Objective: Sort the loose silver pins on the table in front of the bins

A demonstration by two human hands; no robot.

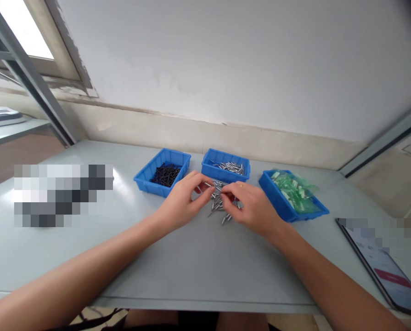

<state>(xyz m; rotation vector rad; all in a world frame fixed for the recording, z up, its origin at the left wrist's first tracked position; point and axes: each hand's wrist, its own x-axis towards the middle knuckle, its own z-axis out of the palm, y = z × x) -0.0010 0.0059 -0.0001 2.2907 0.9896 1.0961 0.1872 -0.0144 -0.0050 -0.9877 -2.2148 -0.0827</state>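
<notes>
A loose pile of slim silver metal pins [217, 205], which look like rivets, lies on the grey table between my hands. My left hand [184, 197] is at the pile's left side, its thumb and fingers curled together around a silver pin [208, 185] near the fingertips. Over the right side of the pile, my right hand [251, 207] has its thumb and fingers bent toward each other. What its fingertips hold, if anything, is hidden. Just behind the pile stands a blue tray [222, 174] with more silver pins [232, 167] in it.
Left of centre, a blue bin [146, 185] holds black pin-like pieces [166, 174]. To the right, another blue bin [281, 202] contains green plastic packets [295, 191]. A tablet [380, 266] lies at the right edge. A blurred-out object [60, 195] sits at left. A wall rises behind the table.
</notes>
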